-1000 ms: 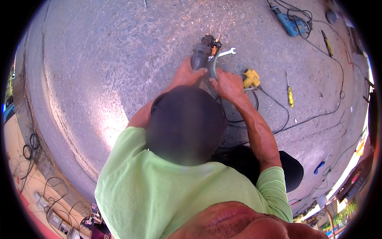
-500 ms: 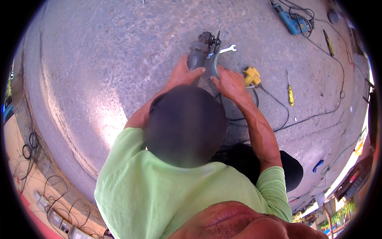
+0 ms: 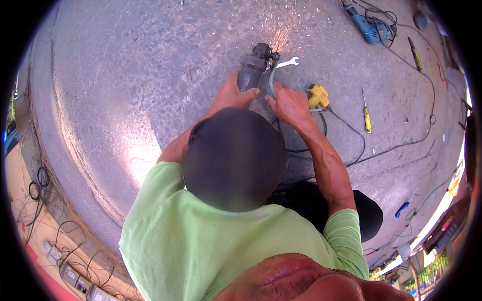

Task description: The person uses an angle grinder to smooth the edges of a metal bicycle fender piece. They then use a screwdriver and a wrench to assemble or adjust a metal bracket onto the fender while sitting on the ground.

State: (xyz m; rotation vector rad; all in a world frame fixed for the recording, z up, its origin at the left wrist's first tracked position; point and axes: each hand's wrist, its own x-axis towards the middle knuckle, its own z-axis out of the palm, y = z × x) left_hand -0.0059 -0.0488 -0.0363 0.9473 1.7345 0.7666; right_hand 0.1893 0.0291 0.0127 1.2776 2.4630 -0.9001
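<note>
Head cam: L hand [image 3: 232, 95] gripping grinder [image 3: 249, 76], R hand [image 3: 291, 104] clasping curved grey pc [image 3: 271, 83]; sparks [image 3: 278, 34] nr grinder's tip.

Over to half past one, there's a blue power drill [image 3: 369, 31] lying on the concrete floor [image 3: 115, 60], a black cord [image 3: 433, 119] winding away! At two, a yellow power tool [image 3: 317, 97] sits closer in, and farther out lies a slim black-and-yellow tool [image 3: 414, 53]. Half past two: a yellow-handled screwdriver [image 3: 367, 118]! Towards four, a blue-handled screwdriver [image 3: 401, 209]. Dark cables [image 3: 43, 175] loop near nine, grey boxes [image 3: 80, 285] around eight!
</note>
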